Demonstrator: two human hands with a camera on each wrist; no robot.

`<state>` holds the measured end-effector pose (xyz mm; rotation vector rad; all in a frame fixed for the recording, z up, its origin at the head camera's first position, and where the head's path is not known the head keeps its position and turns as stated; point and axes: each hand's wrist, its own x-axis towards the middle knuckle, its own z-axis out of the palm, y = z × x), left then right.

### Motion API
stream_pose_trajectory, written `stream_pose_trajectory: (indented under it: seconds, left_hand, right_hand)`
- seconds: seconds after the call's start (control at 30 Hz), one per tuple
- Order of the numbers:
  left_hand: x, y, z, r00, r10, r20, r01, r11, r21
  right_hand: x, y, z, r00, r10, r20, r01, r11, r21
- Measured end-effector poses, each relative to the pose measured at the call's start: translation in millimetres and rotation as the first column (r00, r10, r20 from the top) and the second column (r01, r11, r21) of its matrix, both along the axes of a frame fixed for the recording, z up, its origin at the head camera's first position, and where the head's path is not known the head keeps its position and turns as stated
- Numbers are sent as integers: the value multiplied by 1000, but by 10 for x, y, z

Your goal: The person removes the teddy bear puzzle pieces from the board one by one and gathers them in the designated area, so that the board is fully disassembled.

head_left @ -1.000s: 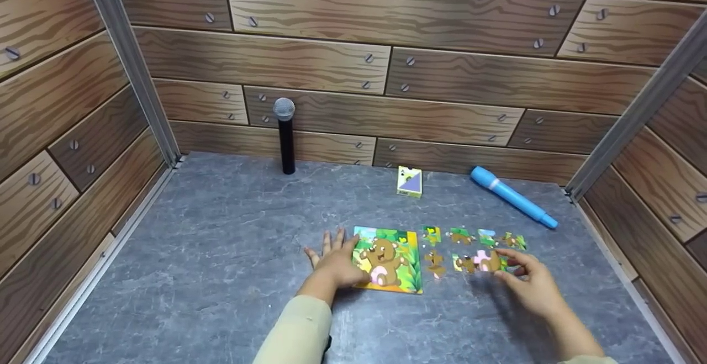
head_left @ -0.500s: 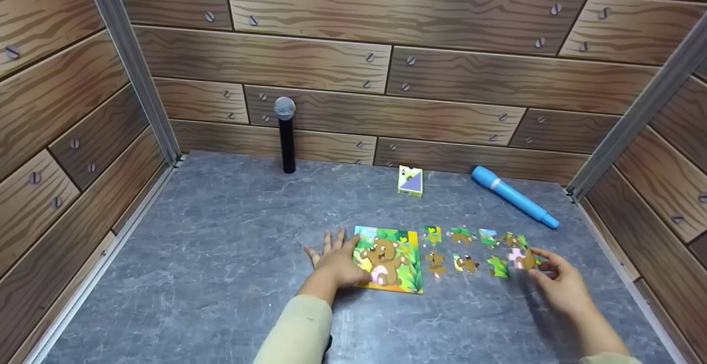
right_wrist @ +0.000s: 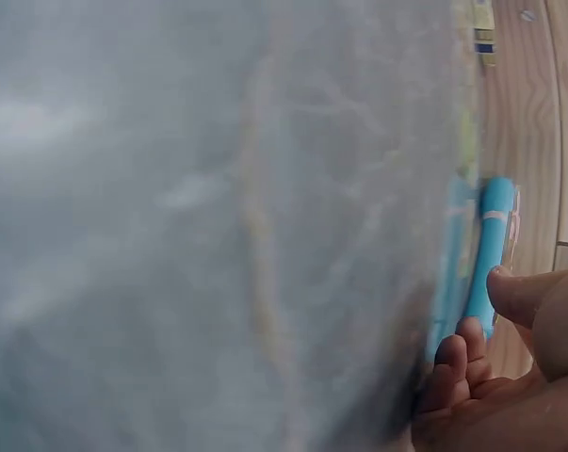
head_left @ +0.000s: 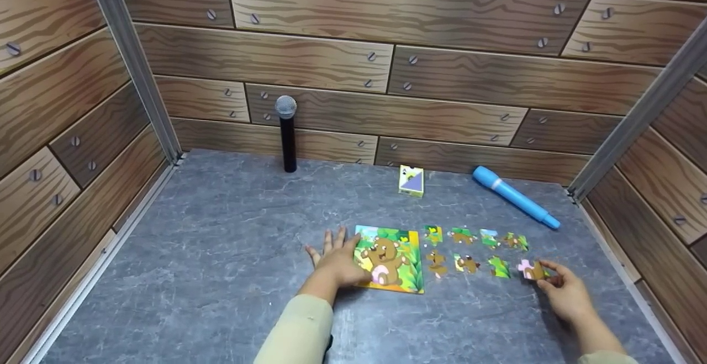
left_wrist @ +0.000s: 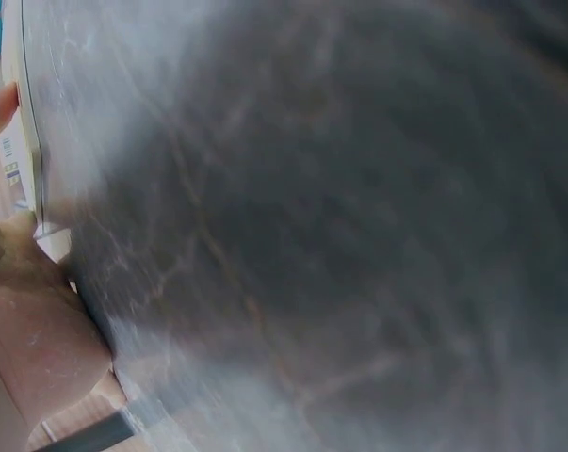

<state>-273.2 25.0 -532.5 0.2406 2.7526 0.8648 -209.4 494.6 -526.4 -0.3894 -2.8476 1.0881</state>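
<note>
My left hand (head_left: 336,264) rests with spread fingers on the left edge of a square bear picture puzzle board (head_left: 391,258). At the right end of the front row, the thumb and fingers of my right hand (head_left: 569,296) pinch a pink and brown puzzle piece (head_left: 529,269) by its right side. A green puzzle piece (head_left: 499,267) and several others lie in two rows between board and hand. In the left wrist view, part of the left hand (left_wrist: 39,348) shows beside the board's edge. The right wrist view shows curled right fingers (right_wrist: 461,363); the piece is hidden there.
A black microphone (head_left: 288,143) with a silver head stands upright near the back wall. Behind the pieces are a card box (head_left: 411,182) and a blue microphone-shaped stick (head_left: 515,197) lying aslant. Wood-patterned walls (head_left: 309,66) enclose the grey tabletop (head_left: 232,231) at back and sides.
My right hand has carried the pink and brown piece rightward past the green piece, then slightly toward the front, low at the row's end. The left hand has stayed on the board.
</note>
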Motion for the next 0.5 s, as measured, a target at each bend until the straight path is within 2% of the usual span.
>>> stream_pose_trajectory:
  seconds: [0.17, 0.5]
  left_hand:
    - [-2, 2, -2, 1000, -1, 4, 1, 1000, 0]
    - [-19, -1, -24, 1000, 1, 2, -1, 1000, -7]
  right_hand:
    - [-20, 8, -55, 999, -11, 36, 11, 1000, 10]
    - [-64, -7, -61, 999, -3, 52, 2, 999, 36]
